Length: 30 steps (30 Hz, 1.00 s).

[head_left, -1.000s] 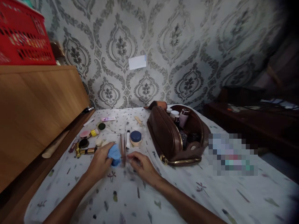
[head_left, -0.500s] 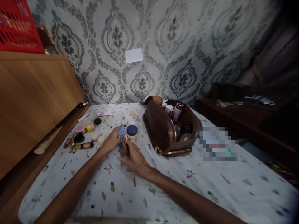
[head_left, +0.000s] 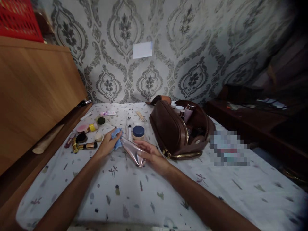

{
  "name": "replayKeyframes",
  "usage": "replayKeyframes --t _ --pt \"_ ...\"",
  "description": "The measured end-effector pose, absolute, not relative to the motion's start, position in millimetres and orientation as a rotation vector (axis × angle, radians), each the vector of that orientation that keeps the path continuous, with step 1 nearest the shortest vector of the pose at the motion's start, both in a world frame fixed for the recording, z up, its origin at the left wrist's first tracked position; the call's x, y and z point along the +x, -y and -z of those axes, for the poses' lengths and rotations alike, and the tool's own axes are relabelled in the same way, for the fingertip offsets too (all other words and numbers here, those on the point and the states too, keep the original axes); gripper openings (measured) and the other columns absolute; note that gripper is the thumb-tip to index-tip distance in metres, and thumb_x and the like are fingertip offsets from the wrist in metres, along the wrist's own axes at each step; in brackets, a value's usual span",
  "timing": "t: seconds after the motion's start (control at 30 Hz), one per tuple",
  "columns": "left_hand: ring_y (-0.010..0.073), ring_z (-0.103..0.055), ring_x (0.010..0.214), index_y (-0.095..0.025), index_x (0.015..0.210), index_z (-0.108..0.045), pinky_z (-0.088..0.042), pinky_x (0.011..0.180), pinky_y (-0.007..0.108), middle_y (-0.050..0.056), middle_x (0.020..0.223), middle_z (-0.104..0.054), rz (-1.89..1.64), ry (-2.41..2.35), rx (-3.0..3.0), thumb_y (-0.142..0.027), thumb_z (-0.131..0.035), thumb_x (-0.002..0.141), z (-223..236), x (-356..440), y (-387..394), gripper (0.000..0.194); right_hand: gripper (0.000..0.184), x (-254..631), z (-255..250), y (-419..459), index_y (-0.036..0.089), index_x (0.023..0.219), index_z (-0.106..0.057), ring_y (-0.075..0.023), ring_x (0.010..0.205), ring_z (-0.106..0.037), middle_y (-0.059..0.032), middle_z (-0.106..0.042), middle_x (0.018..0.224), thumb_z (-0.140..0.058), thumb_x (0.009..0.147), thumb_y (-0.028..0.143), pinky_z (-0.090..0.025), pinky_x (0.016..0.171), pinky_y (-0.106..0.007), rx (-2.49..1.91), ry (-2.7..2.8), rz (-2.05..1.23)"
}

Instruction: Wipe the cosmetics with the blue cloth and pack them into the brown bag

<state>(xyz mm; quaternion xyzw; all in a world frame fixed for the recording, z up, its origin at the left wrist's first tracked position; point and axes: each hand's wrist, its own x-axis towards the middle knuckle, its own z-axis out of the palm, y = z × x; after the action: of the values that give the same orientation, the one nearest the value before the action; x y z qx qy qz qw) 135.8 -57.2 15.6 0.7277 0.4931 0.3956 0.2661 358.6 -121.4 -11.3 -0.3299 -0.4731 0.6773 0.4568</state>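
Note:
My left hand (head_left: 107, 145) is closed on a crumpled light blue cloth (head_left: 117, 145), which touches one end of a shiny rose-pink squeeze tube (head_left: 133, 152). The tube's wide flat end points down toward me. My right hand (head_left: 156, 156) grips the tube from the right, its fingers along the side. Just beyond the tube stand a jar with a dark blue lid (head_left: 138, 131) and a slim white tube with a black tip (head_left: 130, 132).
A brown leather bag (head_left: 168, 126), unzipped, holds several bottles and jars at right. Several cosmetics lie at left, including a gold-and-black tube (head_left: 88, 146) and a pink compact (head_left: 82, 128). A wooden cabinet (head_left: 36, 96) borders the left edge. A blurred-out item (head_left: 229, 148) lies right.
The shiny tube has tilted into plain view between my hands. My left hand and the cloth have shifted left, and my right hand has moved right. The camera view has shifted slightly.

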Motion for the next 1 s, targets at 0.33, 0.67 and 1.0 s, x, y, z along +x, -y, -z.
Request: replayKeyframes --t 0.33,0.67,1.0 --pt "0.0145 -0.049 0.068 -0.02 0.074 -0.052 -0.041 0.065 0.025 -0.003 0.069 -0.052 -1.155 -1.224 1.903 -0.04 -0.055 0.088 -25.3 143.1 76.3 0.025 0.061 358.2 -5.4 129.2 0.019 0.122 -0.061 -0.0224 0.082 -0.073 -0.0085 -0.072 0.107 -0.083 0.068 0.037 -0.054 0.061 -0.026 -0.747 0.957 -2.178" --pt "0.0151 -0.047 0.06 -0.022 0.066 -0.047 -0.034 0.057 0.026 -0.003 0.06 -0.048 -1.059 -1.177 2.051 -0.028 -0.05 0.074 -48.4 149.3 99.0 0.011 0.042 360.6 -16.4 144.4 0.019 0.101 -0.055 -0.0117 0.056 -0.06 -0.0009 -0.066 0.078 -0.071 0.079 0.051 -0.043 0.045 -0.019 -0.757 1.385 -2.1" --pt "0.017 -0.052 0.065 -0.021 0.068 -0.052 -0.038 0.062 0.027 -0.002 0.064 -0.055 -0.998 -1.279 2.014 -0.04 -0.054 0.084 -48.6 142.1 91.4 0.025 0.046 357.7 -19.0 153.5 0.02 0.135 -0.047 -0.0221 0.082 -0.062 -0.0067 -0.067 0.099 -0.055 0.091 0.033 -0.046 0.075 -0.032 -1.059 2.208 -0.889"
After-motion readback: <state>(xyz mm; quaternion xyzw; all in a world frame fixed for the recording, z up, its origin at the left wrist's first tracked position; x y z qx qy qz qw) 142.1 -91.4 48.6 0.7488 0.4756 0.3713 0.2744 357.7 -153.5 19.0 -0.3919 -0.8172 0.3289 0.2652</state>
